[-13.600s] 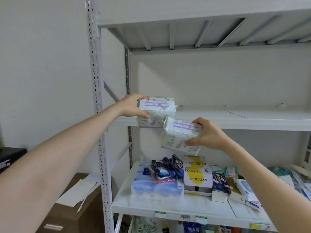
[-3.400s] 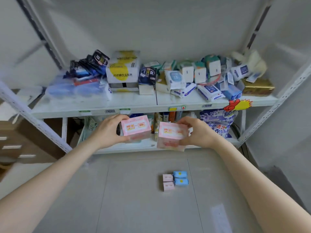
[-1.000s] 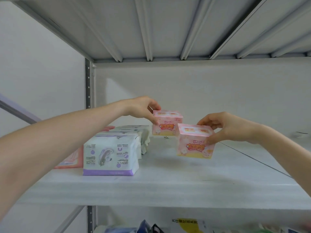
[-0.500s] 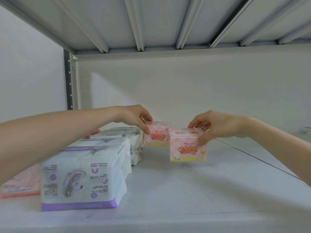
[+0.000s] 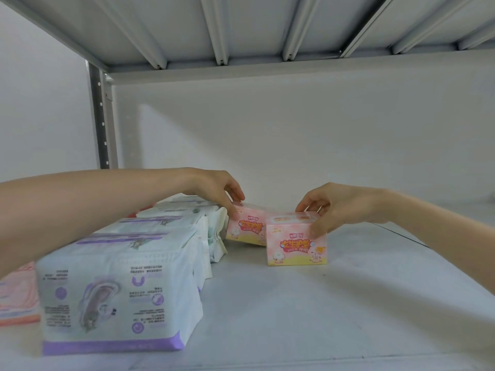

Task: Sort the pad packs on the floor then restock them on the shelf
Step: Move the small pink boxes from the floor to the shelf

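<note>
Two small pink pad packs stand on the grey shelf board [image 5: 308, 311]. My left hand [image 5: 217, 188] grips the rear pink pack [image 5: 245, 228] from above, close to the row of white packs. My right hand [image 5: 334, 207] holds the front pink pack [image 5: 296, 245] by its top, thumb on the front face. The two pink packs overlap in view, the front one sitting on the board to the right. A row of white-and-purple pad packs [image 5: 117, 298] runs back along the left, with white-green packs [image 5: 214, 236] behind them.
A pink-orange pack [image 5: 16, 298] lies at the far left edge, partly hidden by my left arm. The perforated shelf upright [image 5: 103, 116] stands at the back left. The upper shelf's ribbed underside [image 5: 241, 28] hangs overhead. The white wall closes the back.
Both hands have lowered the pink packs onto the shelf board; the right pack now rests on the board. The camera has moved closer and lower.
</note>
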Available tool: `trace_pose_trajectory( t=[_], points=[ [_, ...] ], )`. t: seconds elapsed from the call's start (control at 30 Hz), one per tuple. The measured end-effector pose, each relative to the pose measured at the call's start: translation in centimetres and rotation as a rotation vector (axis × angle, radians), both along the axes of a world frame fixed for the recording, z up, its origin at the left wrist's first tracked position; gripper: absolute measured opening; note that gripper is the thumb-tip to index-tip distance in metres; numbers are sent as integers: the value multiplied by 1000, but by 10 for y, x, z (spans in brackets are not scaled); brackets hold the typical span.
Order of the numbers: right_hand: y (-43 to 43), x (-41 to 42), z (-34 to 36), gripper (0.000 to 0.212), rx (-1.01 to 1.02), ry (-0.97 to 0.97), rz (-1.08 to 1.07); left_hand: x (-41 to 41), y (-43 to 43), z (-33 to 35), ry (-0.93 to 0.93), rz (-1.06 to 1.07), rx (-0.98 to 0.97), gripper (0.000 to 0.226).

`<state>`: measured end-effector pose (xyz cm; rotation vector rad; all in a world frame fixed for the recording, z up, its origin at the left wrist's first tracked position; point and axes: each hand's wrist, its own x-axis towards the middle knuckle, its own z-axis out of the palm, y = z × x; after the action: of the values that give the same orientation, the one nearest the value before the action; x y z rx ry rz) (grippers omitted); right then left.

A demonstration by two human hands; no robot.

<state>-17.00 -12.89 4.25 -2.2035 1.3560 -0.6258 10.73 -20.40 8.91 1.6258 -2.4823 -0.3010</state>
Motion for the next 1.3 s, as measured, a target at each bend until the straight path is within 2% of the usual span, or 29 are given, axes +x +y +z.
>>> trace_pose_trajectory(
  t=[0.17,0.33,0.5,0.57,0.73,1.03,1.3],
  points=[
    [-6,4,-2,47,34,-21,-12,-12,-7,-3,-109,5,53,61],
    [-7,6,-4,66,68,-73,-35,-15,1,7,-153,14,140,63],
    [-4,17,-6,73,89,-119,-49,-15,22,21,-162,32,253,109],
    [-3,24,-7,77,87,-117,-52,-16,27,20,-177,33,283,119],
    [-4,39,-9,86,102,-143,-43,-15,33,12,-193,28,282,97],
    [-13,53,-14,79,97,-170,-26,-15,37,13,-211,61,281,98],
    [-16,55,-20,77,60,-199,-48,-12,33,13,-226,63,298,90]
  ],
)
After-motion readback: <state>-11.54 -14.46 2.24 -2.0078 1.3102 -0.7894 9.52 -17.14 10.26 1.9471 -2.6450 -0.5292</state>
